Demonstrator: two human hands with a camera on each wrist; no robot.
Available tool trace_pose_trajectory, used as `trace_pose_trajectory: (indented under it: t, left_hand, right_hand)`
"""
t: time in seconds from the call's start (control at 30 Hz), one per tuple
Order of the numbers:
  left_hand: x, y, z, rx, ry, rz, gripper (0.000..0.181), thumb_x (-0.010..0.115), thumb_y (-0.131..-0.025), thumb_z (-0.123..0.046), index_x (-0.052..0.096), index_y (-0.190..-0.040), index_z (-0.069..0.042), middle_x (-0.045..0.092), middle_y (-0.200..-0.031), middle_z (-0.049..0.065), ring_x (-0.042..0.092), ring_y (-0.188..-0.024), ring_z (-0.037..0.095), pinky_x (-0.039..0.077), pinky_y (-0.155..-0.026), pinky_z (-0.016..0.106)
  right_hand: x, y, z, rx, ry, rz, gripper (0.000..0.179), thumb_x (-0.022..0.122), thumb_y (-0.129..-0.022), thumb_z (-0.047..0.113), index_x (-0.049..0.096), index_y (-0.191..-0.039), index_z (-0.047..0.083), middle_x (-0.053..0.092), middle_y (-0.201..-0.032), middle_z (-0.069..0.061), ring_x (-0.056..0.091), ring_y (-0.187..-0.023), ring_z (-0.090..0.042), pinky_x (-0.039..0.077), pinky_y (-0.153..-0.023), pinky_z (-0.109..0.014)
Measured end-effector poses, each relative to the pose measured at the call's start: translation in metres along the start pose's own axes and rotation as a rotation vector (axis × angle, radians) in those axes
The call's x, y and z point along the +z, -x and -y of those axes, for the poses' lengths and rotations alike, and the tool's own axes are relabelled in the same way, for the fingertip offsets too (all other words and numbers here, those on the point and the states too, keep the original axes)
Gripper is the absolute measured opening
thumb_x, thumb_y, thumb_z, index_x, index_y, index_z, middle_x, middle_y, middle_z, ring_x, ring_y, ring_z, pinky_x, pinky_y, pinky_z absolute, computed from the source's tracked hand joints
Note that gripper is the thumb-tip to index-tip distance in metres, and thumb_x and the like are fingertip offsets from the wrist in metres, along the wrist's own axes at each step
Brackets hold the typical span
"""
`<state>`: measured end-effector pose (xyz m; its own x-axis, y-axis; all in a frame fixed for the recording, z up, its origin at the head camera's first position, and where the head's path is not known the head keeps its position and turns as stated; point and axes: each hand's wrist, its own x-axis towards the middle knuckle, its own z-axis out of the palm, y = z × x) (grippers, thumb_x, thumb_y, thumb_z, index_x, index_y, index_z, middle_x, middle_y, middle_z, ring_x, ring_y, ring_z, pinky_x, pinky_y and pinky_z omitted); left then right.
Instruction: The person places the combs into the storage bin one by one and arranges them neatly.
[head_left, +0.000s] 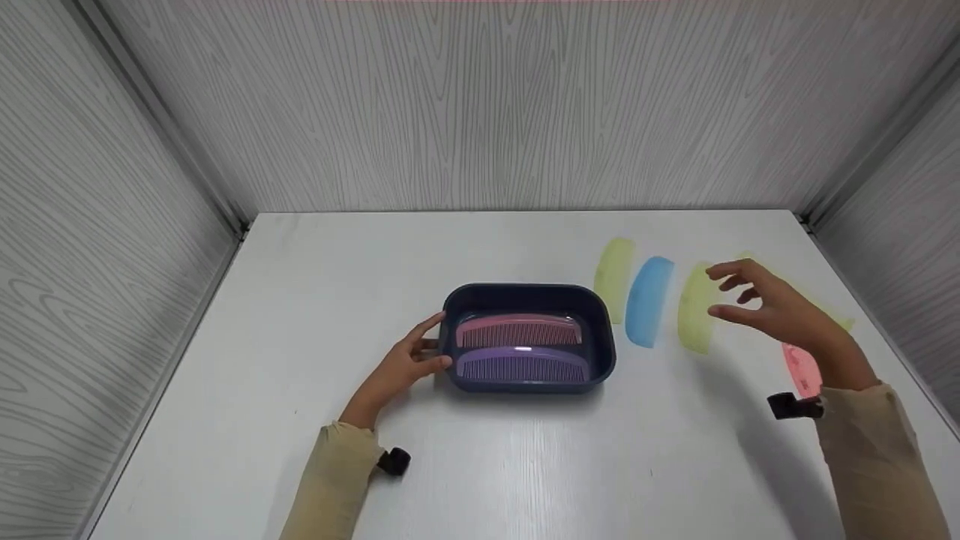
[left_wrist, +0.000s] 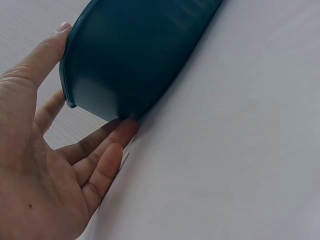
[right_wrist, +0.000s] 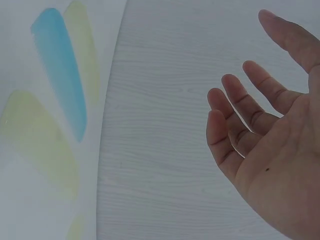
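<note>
A dark blue plastic basin (head_left: 525, 388) stands mid-table, with a pink comb (head_left: 517, 321) and a purple comb (head_left: 525, 354) lying in it. My left hand (head_left: 409, 367) is at its left end, thumb and fingers extended against the rim; the left wrist view shows fingertips also touching low on the wall. My right hand (head_left: 772, 300) is raised over the right side of the table, fingers loosely bent and holding nothing. Near its fingertips in the head view lies a yellow-green comb (head_left: 694, 319). A blue comb (head_left: 649, 301) lies left of that.
Another yellow-green comb (head_left: 613, 281) lies beyond the blue one. More yellow-green (head_left: 846, 324) shows behind my right hand, and a pink comb (head_left: 801, 367) is partly covered by my right wrist. Wood-grain panels (head_left: 487, 105) enclose the white table (head_left: 337, 270) at the back and sides.
</note>
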<state>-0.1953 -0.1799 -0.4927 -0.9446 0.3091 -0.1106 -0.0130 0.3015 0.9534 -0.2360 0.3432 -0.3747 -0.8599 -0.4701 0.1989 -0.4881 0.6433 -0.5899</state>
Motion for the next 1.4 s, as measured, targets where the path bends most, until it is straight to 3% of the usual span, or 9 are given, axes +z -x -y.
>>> trace_pose_trajectory:
  t: [0.37, 0.7, 0.8, 0.97, 1.1, 1.2, 1.3, 1.4]
  left_hand:
    - [0.0, 0.001, 0.0, -0.006, 0.002, -0.011, 0.081, 0.073, -0.086, -0.032, 0.027, -0.153, -0.031, 0.046, -0.143, 0.024, 0.052, -0.128, 0.035, 0.046, -0.1, 0.045]
    - [-0.002, 0.0, 0.003, -0.002, 0.0, -0.025, 0.081, 0.074, -0.086, -0.031, 0.028, -0.152, -0.035, 0.048, -0.141, 0.023, 0.056, -0.124, 0.032, 0.048, -0.097, 0.044]
    - [-0.002, 0.0, 0.003, 0.003, 0.009, -0.02, 0.08, 0.073, -0.087, -0.03, 0.027, -0.152, -0.036, 0.048, -0.141, 0.022, 0.056, -0.123, 0.032, 0.047, -0.097, 0.044]
    - [-0.001, 0.0, 0.0, 0.01, 0.003, -0.022, 0.08, 0.073, -0.086, -0.033, 0.028, -0.152, -0.036, 0.048, -0.141, 0.022, 0.054, -0.126, 0.033, 0.046, -0.099, 0.046]
    - [-0.001, 0.0, -0.001, 0.001, -0.01, -0.03, 0.08, 0.074, -0.085, -0.035, 0.029, -0.151, -0.037, 0.048, -0.142, 0.021, 0.052, -0.128, 0.034, 0.045, -0.1, 0.048]
    - [-0.001, 0.001, -0.001, -0.003, -0.007, -0.03, 0.081, 0.075, -0.084, -0.035, 0.029, -0.151, -0.037, 0.048, -0.142, 0.021, 0.052, -0.128, 0.033, 0.045, -0.1, 0.048]
    - [-0.001, 0.001, -0.001, -0.005, -0.004, -0.032, 0.081, 0.075, -0.084, -0.035, 0.029, -0.151, -0.038, 0.048, -0.142, 0.021, 0.053, -0.127, 0.033, 0.045, -0.1, 0.047]
    - [-0.001, 0.001, 0.0, -0.005, -0.005, -0.031, 0.081, 0.075, -0.084, -0.035, 0.029, -0.151, -0.038, 0.049, -0.141, 0.021, 0.053, -0.126, 0.032, 0.045, -0.099, 0.046]
  right_hand:
    - [-0.01, 0.036, -0.034, 0.088, -0.014, -0.026, 0.048, 0.067, -0.091, 0.012, 0.045, -0.132, 0.004, 0.042, -0.124, 0.024, 0.043, -0.103, 0.013, 0.032, -0.084, -0.005]
    - [-0.012, 0.063, -0.062, 0.208, -0.021, -0.042, 0.047, 0.066, -0.093, 0.019, 0.043, -0.132, 0.004, 0.042, -0.119, 0.028, 0.043, -0.102, 0.015, 0.034, -0.081, -0.005]
    - [-0.012, 0.069, -0.069, 0.243, -0.002, -0.05, 0.05, 0.065, -0.094, 0.021, 0.041, -0.133, 0.001, 0.043, -0.121, 0.018, 0.041, -0.101, 0.015, 0.034, -0.079, -0.007]
    - [-0.01, 0.081, -0.082, 0.343, 0.031, -0.037, 0.058, 0.062, -0.095, 0.028, 0.037, -0.136, -0.003, 0.043, -0.13, -0.015, 0.033, -0.096, 0.019, 0.034, -0.075, -0.011]
    - [-0.009, 0.091, -0.092, 0.39, 0.037, -0.032, 0.061, 0.061, -0.095, 0.031, 0.036, -0.138, -0.005, 0.04, -0.132, -0.023, 0.03, -0.095, 0.021, 0.035, -0.073, -0.012]
    - [-0.008, 0.098, -0.098, 0.423, 0.05, -0.027, 0.062, 0.061, -0.095, 0.032, 0.035, -0.138, -0.005, 0.039, -0.133, -0.024, 0.037, -0.099, 0.01, 0.038, -0.071, -0.015]
    - [-0.008, 0.104, -0.104, 0.461, 0.052, -0.016, 0.065, 0.06, -0.096, 0.033, 0.033, -0.139, -0.006, 0.037, -0.136, -0.028, 0.045, -0.108, -0.019, 0.043, -0.075, -0.028]
    - [-0.006, 0.109, -0.108, 0.493, 0.043, -0.007, 0.068, 0.059, -0.096, 0.034, 0.029, -0.14, -0.008, 0.034, -0.138, -0.032, 0.038, -0.113, -0.047, 0.044, -0.078, -0.046]
